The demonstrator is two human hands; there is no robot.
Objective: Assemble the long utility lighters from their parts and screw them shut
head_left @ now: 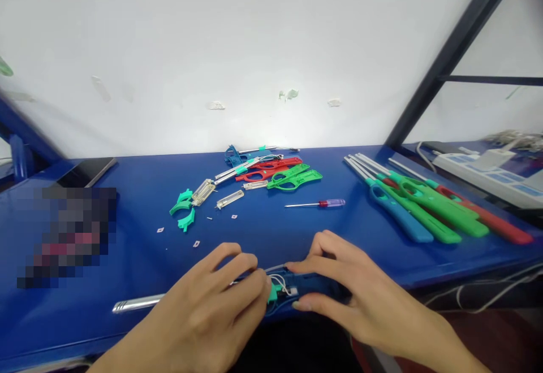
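Note:
Near the table's front edge lies a blue long-necked lighter point(314, 283), its casing opened, with white wires point(279, 280) and a teal trigger point(274, 293) showing inside. My left hand point(216, 299) is closed over the front of the casing, its fingertips pressed by the trigger and hiding part of it. Out past that hand, to the left, sticks the silver metal tube point(138, 303). My right hand point(356, 288) pinches the handle end between thumb and fingers. Beyond both hands, a screwdriver point(331, 203) with a clear purple and red handle rests on the table.
Several whole lighters point(436, 209) lie at right. Farther back are red casing halves point(271, 168), green casing halves point(294, 178), clear fuel tanks point(230, 199) and loose teal triggers point(184, 210). A dark phone point(85, 172) is at left, a power strip point(487, 178) at far right.

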